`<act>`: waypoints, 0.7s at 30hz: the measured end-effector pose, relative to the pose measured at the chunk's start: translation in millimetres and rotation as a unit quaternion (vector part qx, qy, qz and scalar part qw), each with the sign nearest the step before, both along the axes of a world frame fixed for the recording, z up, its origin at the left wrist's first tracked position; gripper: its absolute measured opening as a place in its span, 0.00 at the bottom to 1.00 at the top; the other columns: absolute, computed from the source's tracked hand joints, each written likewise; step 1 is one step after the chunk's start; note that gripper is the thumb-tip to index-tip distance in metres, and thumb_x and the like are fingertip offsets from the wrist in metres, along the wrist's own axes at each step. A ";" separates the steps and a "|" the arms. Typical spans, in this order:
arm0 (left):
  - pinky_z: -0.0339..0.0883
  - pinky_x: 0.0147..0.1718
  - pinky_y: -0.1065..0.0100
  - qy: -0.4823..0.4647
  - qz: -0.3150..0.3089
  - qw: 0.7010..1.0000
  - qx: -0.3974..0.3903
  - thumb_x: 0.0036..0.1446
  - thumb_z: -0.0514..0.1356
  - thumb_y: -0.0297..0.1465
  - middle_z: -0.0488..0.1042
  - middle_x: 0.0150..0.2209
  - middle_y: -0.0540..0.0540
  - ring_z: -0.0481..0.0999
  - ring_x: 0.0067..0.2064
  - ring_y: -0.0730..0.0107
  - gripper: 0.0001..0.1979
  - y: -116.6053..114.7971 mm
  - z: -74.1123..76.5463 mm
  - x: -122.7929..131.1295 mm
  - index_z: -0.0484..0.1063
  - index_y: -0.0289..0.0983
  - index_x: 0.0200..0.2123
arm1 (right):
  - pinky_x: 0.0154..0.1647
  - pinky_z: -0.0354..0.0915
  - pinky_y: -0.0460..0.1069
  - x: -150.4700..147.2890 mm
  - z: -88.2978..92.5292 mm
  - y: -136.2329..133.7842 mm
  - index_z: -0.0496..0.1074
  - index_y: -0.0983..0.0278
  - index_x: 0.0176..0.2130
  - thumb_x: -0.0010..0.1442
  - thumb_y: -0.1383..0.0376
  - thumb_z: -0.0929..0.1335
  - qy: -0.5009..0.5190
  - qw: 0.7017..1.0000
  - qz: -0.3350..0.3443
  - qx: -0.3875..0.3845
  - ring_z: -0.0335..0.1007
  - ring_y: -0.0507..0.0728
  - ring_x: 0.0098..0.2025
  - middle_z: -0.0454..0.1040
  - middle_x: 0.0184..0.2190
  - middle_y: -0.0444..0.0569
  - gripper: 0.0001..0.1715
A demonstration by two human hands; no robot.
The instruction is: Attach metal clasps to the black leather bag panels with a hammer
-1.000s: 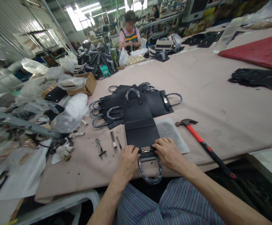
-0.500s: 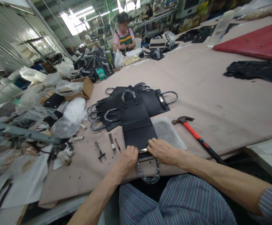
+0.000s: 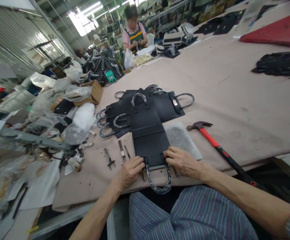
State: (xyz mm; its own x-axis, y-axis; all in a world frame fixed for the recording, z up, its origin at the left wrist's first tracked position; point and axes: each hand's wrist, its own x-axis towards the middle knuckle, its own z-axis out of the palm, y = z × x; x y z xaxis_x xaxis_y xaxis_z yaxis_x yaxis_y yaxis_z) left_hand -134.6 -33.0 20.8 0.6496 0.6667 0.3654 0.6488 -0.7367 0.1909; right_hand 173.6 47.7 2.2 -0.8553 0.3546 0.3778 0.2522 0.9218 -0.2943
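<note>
A black leather-like bag panel (image 3: 150, 143) lies lengthwise in front of me, with a crease across its middle. At its near end a rope-like handle (image 3: 159, 190), wrapped in clear film, curves over the table edge. My left hand (image 3: 131, 170) has its fingers closed at the handle's left tab. Opposite it, my right hand (image 3: 182, 161) pinches the right tab with thumb and fingers. Below each hand a thin dark tool end shows, partly covered. Under the panel's right side lies a speckled grey pad (image 3: 182, 140).
More black bag panels (image 3: 168, 106) with wrapped handles are stacked behind. A red-handled claw hammer (image 3: 216, 143) lies at right, small metal punches (image 3: 122, 150) at left. Plastic bags and a cardboard box (image 3: 95, 91) crowd the left. A co-worker (image 3: 135, 33) sits across the table.
The shiny metal piece between my hands at the panel's near edge has gone from sight. Both hands have moved slightly apart and now hold the handle's tabs. My view has shifted a little.
</note>
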 end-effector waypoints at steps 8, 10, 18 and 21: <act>0.77 0.55 0.52 -0.062 0.099 0.993 0.034 0.62 0.53 0.17 0.79 0.50 0.37 0.78 0.56 0.57 0.21 -13.0 -17.7 18.7 0.73 0.37 0.54 | 0.63 0.63 0.67 6.7 -9.2 -22.2 0.68 0.64 0.58 0.67 0.73 0.59 0.104 0.987 -0.102 -0.060 0.64 0.64 0.59 0.70 0.56 0.57 0.23; 0.77 0.55 0.52 -0.075 0.116 0.990 0.040 0.63 0.52 0.17 0.79 0.50 0.36 0.78 0.56 0.57 0.21 -12.6 -19.7 26.7 0.72 0.37 0.55 | 0.63 0.63 0.67 8.9 -13.0 -21.2 0.67 0.63 0.59 0.67 0.73 0.60 0.125 0.981 -0.134 -0.065 0.64 0.65 0.60 0.70 0.56 0.57 0.24; 0.76 0.56 0.55 -0.126 0.150 0.980 0.032 0.63 0.51 0.16 0.78 0.52 0.37 0.76 0.58 0.59 0.21 -13.2 -26.3 37.4 0.73 0.36 0.54 | 0.62 0.63 0.68 11.6 -14.2 -20.1 0.67 0.62 0.59 0.65 0.73 0.61 0.140 0.969 -0.179 -0.096 0.66 0.65 0.59 0.71 0.56 0.56 0.24; 0.76 0.56 0.56 -0.160 0.176 0.971 0.008 0.63 0.52 0.17 0.77 0.52 0.38 0.76 0.57 0.61 0.20 -12.4 -27.8 35.3 0.72 0.37 0.54 | 0.63 0.61 0.68 11.0 -15.4 -21.3 0.67 0.62 0.59 0.65 0.73 0.61 0.131 0.968 -0.189 -0.099 0.66 0.65 0.59 0.70 0.56 0.56 0.24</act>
